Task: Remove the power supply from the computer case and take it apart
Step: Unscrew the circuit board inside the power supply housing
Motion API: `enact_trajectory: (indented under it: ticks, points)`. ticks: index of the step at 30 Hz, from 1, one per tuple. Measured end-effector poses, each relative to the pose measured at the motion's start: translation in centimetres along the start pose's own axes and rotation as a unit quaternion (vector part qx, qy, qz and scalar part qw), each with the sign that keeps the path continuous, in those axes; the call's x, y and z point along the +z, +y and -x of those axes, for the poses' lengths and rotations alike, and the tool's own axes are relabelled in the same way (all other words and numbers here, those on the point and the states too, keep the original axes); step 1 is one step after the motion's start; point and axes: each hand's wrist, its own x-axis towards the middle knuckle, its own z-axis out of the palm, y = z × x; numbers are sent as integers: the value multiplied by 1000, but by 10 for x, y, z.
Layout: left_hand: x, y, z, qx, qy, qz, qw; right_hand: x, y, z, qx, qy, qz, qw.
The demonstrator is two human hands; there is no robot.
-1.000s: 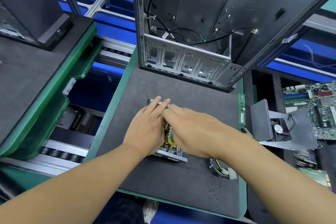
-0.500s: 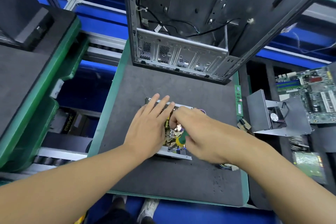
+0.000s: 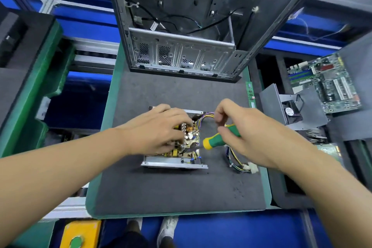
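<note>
The opened power supply (image 3: 177,162) lies on the grey mat, its lid off and its circuit board with coils and capacitors bare. My left hand (image 3: 159,129) rests on top of the board, fingers curled down among the parts. My right hand (image 3: 239,127) grips a green and yellow screwdriver (image 3: 216,140), whose tip points left at the board's right side. The supply's bundle of coloured wires (image 3: 238,162) trails to the right under my right wrist. The empty computer case (image 3: 181,26) stands behind, open side toward me.
The grey mat (image 3: 177,189) sits on a green-edged tray. Right of it lie a grey metal cover with a small fan (image 3: 290,110), a motherboard (image 3: 330,84) and a RAM stick (image 3: 250,94). Another tray (image 3: 26,78) stands left. A yellow box with a green button (image 3: 80,235) sits at the bottom left.
My right hand has drawn back to the right off the power supply, bringing the screwdriver into full view. The left hand stays on the board. The camera has tilted down.
</note>
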Motion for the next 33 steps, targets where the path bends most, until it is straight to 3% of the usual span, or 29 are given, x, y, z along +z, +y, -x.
enact_trajectory:
  ticks: [9,17,21,33]
  points:
    - [-3,13,-13,47,0,-40,998,-1,9,23,21,21,-39,999]
    - [13,16,-29,210,-47,-119,969,0,27,40,45,73,-67,994]
    - [30,17,-34,195,-58,-139,969,8,32,46,51,87,-86,991]
    - [52,20,-48,160,-62,-50,984,14,30,46,42,92,-117,988]
